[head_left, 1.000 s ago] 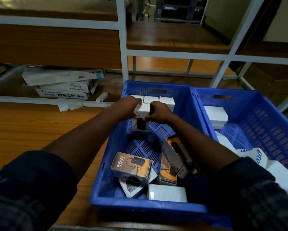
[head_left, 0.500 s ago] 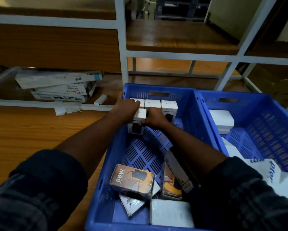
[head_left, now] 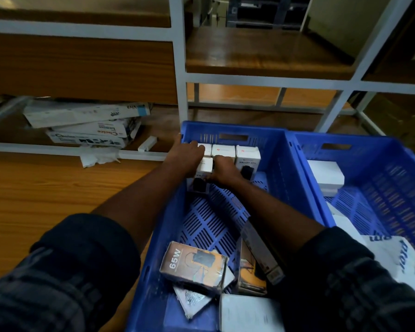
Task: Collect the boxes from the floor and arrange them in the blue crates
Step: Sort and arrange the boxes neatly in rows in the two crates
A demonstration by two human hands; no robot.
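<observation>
A: Now both hands are on it: left hand point(head_left: 186, 155) and right hand point(head_left: 222, 167) pinch a small white carton with a dark charger picture point(head_left: 203, 173), upright at the far-left corner of the perforated blue plastic crate point(head_left: 283, 164).

B: And just behind the grip?

A: A row of matching white cartons point(head_left: 235, 152), touching it.

B: Risk?

A: Likely a knock. Shove too hard and that row could topple, or the carton may settle crooked.
</observation>
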